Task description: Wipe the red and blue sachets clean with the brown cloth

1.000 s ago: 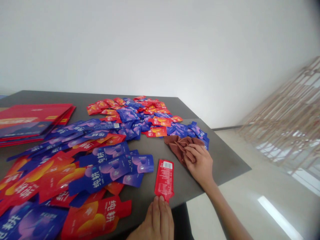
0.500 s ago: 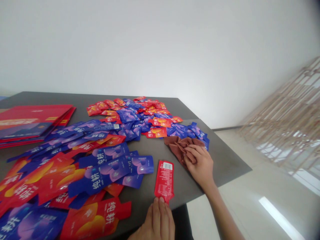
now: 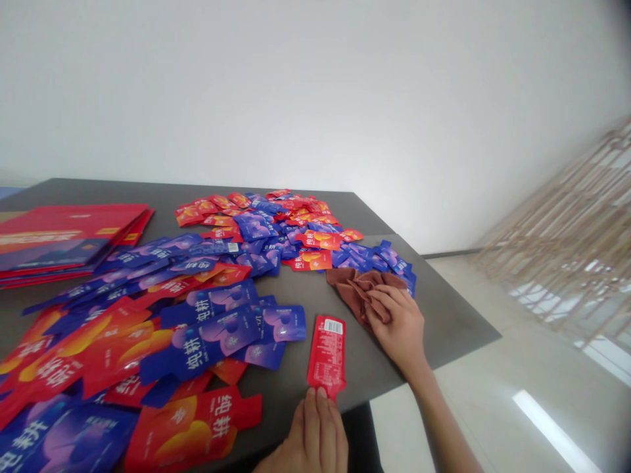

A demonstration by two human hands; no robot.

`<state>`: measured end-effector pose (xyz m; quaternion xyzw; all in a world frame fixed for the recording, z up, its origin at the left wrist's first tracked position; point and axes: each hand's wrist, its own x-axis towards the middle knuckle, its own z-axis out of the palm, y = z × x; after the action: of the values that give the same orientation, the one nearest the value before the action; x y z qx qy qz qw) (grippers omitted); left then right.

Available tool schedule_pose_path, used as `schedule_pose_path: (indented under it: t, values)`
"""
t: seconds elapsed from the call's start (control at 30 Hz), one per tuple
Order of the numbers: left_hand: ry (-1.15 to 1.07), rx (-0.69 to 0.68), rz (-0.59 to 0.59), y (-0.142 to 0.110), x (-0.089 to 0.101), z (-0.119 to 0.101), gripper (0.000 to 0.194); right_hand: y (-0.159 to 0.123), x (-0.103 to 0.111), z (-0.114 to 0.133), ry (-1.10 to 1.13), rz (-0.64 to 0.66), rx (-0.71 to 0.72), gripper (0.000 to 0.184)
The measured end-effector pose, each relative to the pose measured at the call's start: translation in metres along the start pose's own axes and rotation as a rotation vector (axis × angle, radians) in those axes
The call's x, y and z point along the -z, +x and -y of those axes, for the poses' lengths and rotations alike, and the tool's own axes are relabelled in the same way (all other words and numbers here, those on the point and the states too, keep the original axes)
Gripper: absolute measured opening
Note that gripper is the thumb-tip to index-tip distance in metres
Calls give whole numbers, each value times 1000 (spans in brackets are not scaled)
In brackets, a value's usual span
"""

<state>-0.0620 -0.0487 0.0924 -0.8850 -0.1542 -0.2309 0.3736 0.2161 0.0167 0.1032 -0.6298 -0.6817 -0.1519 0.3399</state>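
Flat on the grey table lies a red pouch point(image 3: 327, 351), its barcode and printed back face up and its narrow end toward me. The fingertips of my left hand point(image 3: 313, 430) press together over that narrow end; the thumb is hidden. To the right, my right hand point(image 3: 398, 322) is closed on a crumpled brown cloth point(image 3: 352, 292) that rests on the table. The cloth lies just beyond the red pouch, close to the far pile of pouches point(image 3: 315, 242). A nearer pile of blue and red pouches point(image 3: 211, 338) spreads out left of my left hand.
Red and blue folded bags point(image 3: 73, 236) are stacked at the table's left. The table point(image 3: 453, 322) ends in a corner on the right, with pale floor point(image 3: 473, 394) beyond. A white wall point(image 3: 296, 92) stands behind, and a wooden lattice point(image 3: 566, 223) leans at the far right.
The whole view has shifted slightly, so everything sits a little further right. Both hands, the cloth and the red pouch keep the same places relative to each other.
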Motion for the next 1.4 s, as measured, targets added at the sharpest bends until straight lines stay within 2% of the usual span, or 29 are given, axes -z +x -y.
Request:
schedule_pose_path:
  t: [0.47,0.67,0.87,1.0,1.4]
  values:
    - [11,5,-8,-6,-5,-7,28,1,2,2,8,-3,0,22]
    - [63,79,-103,-12,-20,-21,24,0,0,0,2,-2,8,23]
    - [89,139,-142,-17,-31,-35,27,0,0,0,-13,-8,6,24]
    - [73,168,-174,-14,-30,-32,23,1,0,1,-18,-9,5,23]
    - [46,162,-164,-10,-25,-26,21,2,2,3,-4,-1,-5,23]
